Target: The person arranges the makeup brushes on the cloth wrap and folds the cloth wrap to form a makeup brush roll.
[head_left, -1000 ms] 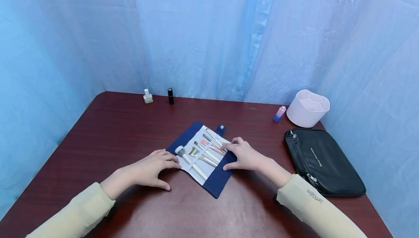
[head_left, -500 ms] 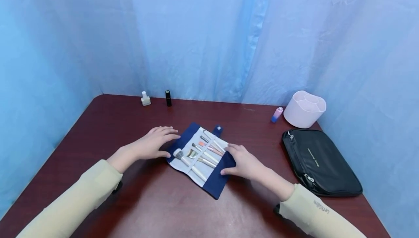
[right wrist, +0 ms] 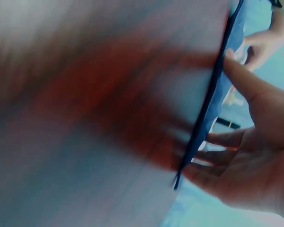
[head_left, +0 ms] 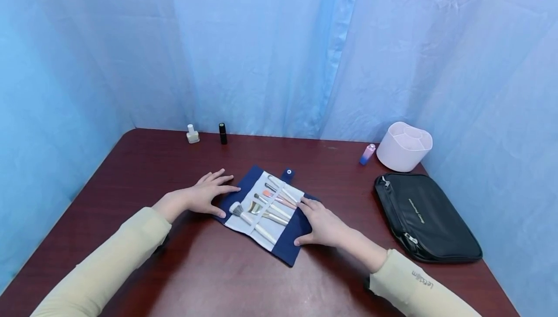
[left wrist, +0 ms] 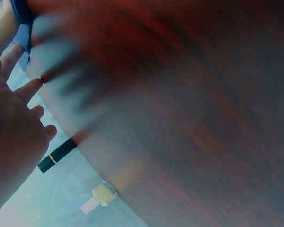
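From the head view, the brush roll (head_left: 266, 213) is lying unrolled on the surface (head_left: 174, 268), its long axis running diagonally from near-right to far-left. The left hand (head_left: 205, 196) is resting flat, grip released, on its left edge; the right hand (head_left: 320, 225) is pressing flat, also released, on its right flap, so both are equally near. About six brushes (head_left: 270, 205) are sitting in it. Behind are lying one nail polish bottle (head_left: 192, 134), one black tube (head_left: 223, 133), one pink bottle (head_left: 367, 154), one white organizer (head_left: 404, 146) and one black bag (head_left: 425, 220).

The left wrist view is showing straight fingers (left wrist: 31, 90), the tube (left wrist: 57, 155) and the polish bottle (left wrist: 98, 198).

The right wrist view is showing fingers (right wrist: 232, 139) lying flat on the roll's navy edge (right wrist: 213, 94).
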A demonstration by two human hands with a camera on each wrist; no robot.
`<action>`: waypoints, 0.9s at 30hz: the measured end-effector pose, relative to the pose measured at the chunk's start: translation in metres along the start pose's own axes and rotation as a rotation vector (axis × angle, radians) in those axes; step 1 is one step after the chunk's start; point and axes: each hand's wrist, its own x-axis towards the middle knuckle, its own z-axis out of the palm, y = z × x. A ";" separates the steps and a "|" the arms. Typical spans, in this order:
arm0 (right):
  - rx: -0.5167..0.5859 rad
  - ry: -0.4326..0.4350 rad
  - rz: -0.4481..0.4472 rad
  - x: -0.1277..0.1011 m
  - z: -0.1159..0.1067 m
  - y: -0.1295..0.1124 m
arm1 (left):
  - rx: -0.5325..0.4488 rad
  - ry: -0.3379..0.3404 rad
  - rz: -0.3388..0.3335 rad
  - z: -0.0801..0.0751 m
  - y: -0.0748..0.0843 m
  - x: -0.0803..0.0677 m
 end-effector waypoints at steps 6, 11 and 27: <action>0.047 -0.062 -0.067 0.005 -0.008 0.017 | 0.003 -0.010 0.018 0.003 0.004 -0.006; 0.098 -0.147 -0.085 0.012 -0.013 0.027 | -0.003 -0.023 0.020 0.004 0.013 -0.011; 0.136 -0.293 -0.175 0.040 -0.021 0.062 | 0.030 0.082 0.024 0.027 0.034 -0.025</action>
